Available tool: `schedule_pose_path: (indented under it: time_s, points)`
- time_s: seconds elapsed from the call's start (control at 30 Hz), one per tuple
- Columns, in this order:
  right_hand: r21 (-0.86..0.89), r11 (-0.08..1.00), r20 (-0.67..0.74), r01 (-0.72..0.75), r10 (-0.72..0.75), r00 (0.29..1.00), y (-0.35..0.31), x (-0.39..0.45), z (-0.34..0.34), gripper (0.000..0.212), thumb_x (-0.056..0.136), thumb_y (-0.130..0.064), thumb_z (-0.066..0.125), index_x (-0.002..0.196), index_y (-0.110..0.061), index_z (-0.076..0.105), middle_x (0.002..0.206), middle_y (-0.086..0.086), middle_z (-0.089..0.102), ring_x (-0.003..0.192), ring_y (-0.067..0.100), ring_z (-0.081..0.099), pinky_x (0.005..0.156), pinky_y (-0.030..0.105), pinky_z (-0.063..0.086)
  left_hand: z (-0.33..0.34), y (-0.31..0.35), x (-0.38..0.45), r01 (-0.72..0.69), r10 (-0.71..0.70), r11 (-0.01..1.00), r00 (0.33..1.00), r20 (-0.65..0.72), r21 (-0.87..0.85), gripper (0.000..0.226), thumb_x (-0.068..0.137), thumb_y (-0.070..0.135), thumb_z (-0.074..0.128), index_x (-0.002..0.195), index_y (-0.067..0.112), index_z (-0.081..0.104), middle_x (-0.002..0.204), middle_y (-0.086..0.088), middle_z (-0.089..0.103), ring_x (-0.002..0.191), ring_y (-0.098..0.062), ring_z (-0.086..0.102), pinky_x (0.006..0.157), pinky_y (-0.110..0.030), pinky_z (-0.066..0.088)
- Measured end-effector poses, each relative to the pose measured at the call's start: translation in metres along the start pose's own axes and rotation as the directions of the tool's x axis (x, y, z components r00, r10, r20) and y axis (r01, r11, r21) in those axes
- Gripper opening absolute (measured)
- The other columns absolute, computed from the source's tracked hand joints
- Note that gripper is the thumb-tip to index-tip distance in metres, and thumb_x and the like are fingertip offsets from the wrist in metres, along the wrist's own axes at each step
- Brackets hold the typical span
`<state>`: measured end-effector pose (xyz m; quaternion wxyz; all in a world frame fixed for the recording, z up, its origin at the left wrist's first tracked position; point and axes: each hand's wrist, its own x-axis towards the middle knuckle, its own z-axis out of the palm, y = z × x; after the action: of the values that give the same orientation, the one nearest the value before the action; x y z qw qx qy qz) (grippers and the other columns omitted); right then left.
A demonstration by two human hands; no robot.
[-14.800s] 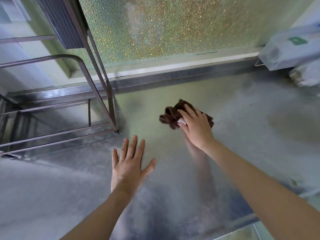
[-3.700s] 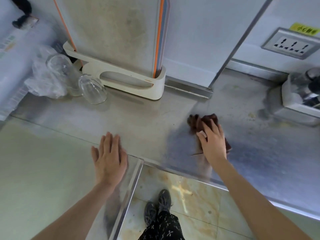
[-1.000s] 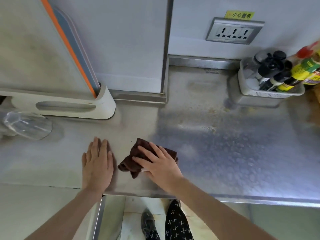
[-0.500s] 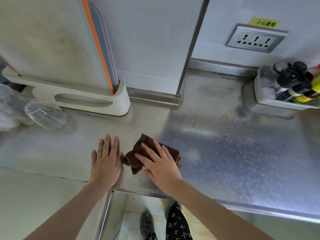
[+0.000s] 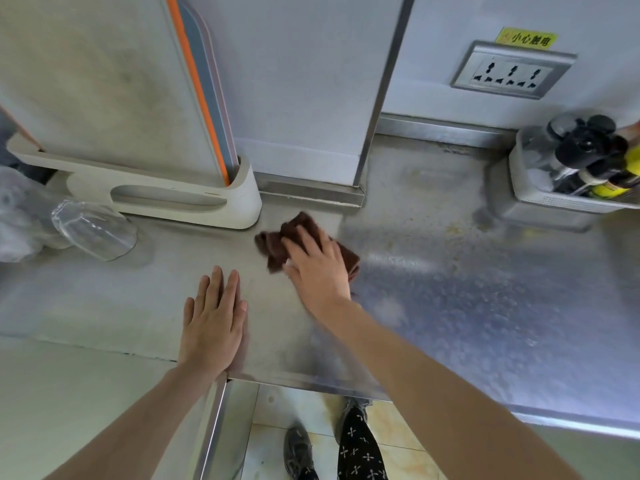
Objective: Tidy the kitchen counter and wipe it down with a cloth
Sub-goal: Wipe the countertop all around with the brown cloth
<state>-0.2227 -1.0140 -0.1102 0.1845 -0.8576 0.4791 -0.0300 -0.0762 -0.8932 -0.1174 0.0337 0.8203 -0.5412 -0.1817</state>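
steel counter (image 5: 467, 306) lies wet. my right hand (image 5: 317, 271) presses flat on the brown cloth (image 5: 277, 242). my left hand (image 5: 214, 323) rests flat, grasping nothing.

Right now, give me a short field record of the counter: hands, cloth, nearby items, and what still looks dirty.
left hand: left hand flat on the steel counter, fingers together, holding nothing
right hand: right hand pressed flat on the brown cloth, no closed grip
cloth position: just in front of the cutting board rack
left side: glass lying on its side
right rear: bin of bottles against the wall, below the wall outlet
still dirty: yellowish specks in front of the bin
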Motion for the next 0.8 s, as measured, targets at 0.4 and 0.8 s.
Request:
schedule_pose_path:
  time_s: [0.4,0.8]
  points:
    - [0.030,0.942,-0.088,-0.335,0.336,0.938,0.118,-0.026,-0.052,0.048,0.098,-0.031,0.040,0.144,-0.025,0.029,0.155,0.000,0.019,0.143,0.028,0.010,0.116,0.040,0.017,0.004,0.077,0.016,-0.219,0.218,0.976,0.974,-0.063,-0.013,0.060,0.090,0.040,0.009,0.140,0.020,0.034,0.151,-0.002,0.030,0.141,-0.022,0.023,0.112,-0.043,0.022]
    - [-0.139,0.990,-0.099,-0.024,0.010,0.995,0.172,-0.092,-0.044,0.041,0.085,-0.039,0.043,0.122,-0.026,0.058,0.134,0.003,0.055,0.124,0.030,0.051,0.095,0.045,0.049,0.010,0.172,0.068,-0.490,0.494,0.863,0.870,-0.002,0.124,0.045,0.091,0.026,0.028,0.132,0.016,0.045,0.140,-0.008,0.047,0.127,-0.031,0.048,0.096,-0.049,0.043]
